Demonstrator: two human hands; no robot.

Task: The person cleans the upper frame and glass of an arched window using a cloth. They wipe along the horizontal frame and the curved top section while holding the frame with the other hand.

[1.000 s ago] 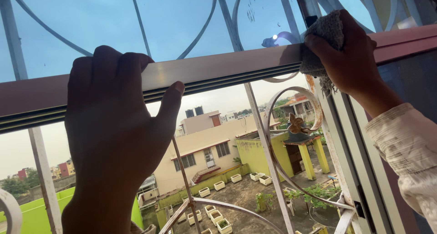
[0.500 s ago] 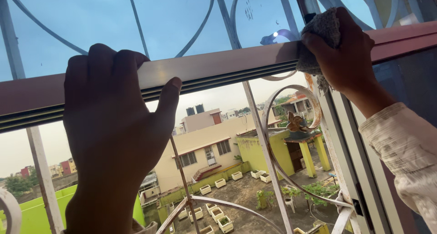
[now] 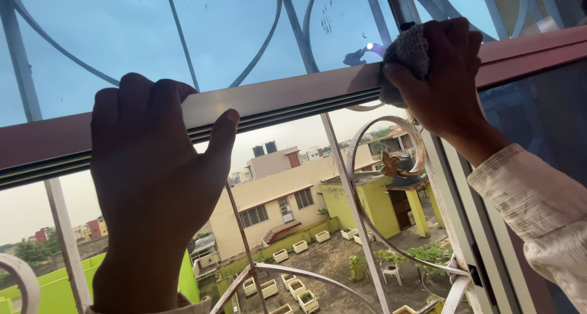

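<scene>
Closest to the camera, the left hand grips the horizontal window frame rail, 4 fingers hooked over its top edge and the thumb pressed up against the grooved underside; it holds nothing else and seems to serve as a brace; further right, the right hand is closed around a grey knitted cloth, pressing it onto the same rail just where that rail meets the upright frame member; a pale patterned sleeve covers that forearm; the cloth sits bunched under the palm, with a frayed end hanging below the rail; behind the rail stands a white scrolled metal grille, with tinted glass above that carries a few smudges; far beyond and well below lie a rooftop with white planter boxes, a beige building and a yellow-green structure; as a judgement, the risk is the opening under the rail; if the right hand's hold loosens, the cloth could slip through the grille and drop to the roof; the frayed end could also snag on a scroll, and hard pressure at the corner could pinch a finger.
</scene>
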